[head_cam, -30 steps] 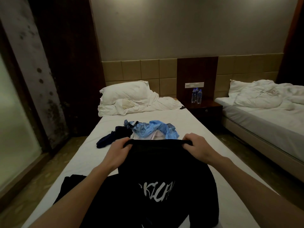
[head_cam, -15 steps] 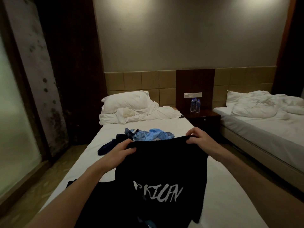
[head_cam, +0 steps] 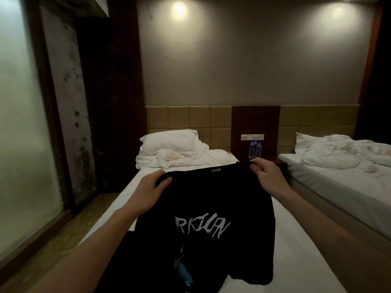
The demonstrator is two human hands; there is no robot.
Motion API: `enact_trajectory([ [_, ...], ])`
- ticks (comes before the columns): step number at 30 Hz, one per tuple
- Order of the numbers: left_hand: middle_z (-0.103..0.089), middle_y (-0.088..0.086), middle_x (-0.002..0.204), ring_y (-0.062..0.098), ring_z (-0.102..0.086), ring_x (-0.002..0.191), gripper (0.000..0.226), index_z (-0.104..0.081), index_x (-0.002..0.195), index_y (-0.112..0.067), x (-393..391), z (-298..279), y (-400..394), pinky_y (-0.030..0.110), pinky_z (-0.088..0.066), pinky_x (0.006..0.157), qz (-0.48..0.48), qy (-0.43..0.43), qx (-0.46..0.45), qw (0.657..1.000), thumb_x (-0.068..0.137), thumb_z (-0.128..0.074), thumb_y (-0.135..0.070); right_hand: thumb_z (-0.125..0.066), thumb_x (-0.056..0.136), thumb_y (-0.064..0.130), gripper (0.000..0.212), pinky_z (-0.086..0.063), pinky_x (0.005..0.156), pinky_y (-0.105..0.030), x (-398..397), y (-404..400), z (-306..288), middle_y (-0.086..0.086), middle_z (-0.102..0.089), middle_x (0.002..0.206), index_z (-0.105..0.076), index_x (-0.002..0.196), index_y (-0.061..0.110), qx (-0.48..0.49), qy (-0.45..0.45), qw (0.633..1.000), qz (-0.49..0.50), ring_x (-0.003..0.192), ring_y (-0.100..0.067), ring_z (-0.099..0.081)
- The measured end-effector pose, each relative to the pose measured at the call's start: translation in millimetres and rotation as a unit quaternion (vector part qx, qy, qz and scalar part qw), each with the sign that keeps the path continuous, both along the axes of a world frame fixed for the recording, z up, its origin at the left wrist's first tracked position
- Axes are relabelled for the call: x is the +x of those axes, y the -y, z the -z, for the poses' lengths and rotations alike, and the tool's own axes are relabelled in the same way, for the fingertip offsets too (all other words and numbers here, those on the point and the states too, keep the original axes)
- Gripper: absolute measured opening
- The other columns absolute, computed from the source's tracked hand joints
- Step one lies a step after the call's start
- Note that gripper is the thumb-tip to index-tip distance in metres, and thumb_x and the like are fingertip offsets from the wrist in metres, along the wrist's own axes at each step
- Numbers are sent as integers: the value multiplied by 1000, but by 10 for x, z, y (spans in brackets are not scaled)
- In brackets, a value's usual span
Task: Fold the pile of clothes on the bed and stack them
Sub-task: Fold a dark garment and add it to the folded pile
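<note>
A black T-shirt (head_cam: 203, 212) with pale lettering on its front is held up above the near end of the bed (head_cam: 306, 256), spread between both hands. Its top edge is gripped at one corner by the left hand (head_cam: 148, 192), whose fingers are curled over the cloth with the thumb tucked against it, and at the other corner by the right hand (head_cam: 267, 176), where the fabric is pinched between curled fingers and thumb. The shirt hangs down from this edge, its lower part draped toward the white sheet; something light blue shows at the bottom hem, possibly another garment, though the dim light leaves this unclear. A white pillow (head_cam: 169, 141) and crumpled bedding are seen at the head of the bed, and water bottles (head_cam: 255, 149) are stood on the nightstand beside a second bed (head_cam: 342, 176)
</note>
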State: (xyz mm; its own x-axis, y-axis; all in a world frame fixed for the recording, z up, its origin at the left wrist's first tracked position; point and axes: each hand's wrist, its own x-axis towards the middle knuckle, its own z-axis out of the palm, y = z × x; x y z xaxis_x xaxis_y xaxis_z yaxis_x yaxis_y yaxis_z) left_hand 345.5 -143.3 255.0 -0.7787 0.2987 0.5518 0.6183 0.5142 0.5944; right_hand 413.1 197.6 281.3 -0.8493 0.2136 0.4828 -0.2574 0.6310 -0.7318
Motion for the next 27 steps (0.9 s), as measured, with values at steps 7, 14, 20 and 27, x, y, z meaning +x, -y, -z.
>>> enact_trajectory([
  [7, -68, -12, 99, -2, -62, 94, 25, -67, 105, -22, 235, -196, 40, 22, -49, 84, -21, -79, 75, 994, 97, -53, -3, -47, 103, 15, 17, -42, 67, -12, 257, 149, -297, 5, -65, 93, -64, 100, 19, -19, -85, 996, 1, 89, -6, -60],
  [14, -67, -14, 79, -3, -62, 71, 10, -71, 93, -24, 657, -843, -153, 10, -41, 58, -145, -145, 208, 957, 94, -64, -32, -61, 96, 19, 10, -37, 68, 0, 640, 106, -904, 23, -61, 86, -66, 96, 27, 65, -239, 967, 59, 83, 15, -56],
  [20, -66, -13, 75, -3, -61, 68, 16, -70, 89, -25, 569, -1198, -296, 14, -39, 57, -145, -161, 196, 956, 91, -67, -41, -68, 92, 20, 6, -36, 71, -7, 567, -116, -1271, 17, -64, 87, -68, 94, 25, 57, -239, 965, 90, 86, 3, -57],
  [27, -69, -6, 74, 12, -65, 72, 32, -75, 84, -21, -430, -797, -538, 33, -50, 63, -166, -104, 52, 979, 90, -63, -50, -64, 94, 20, 14, -43, 82, -24, -263, -417, -832, 5, -72, 94, -76, 101, 16, 78, -136, 981, 115, 92, -10, -63],
])
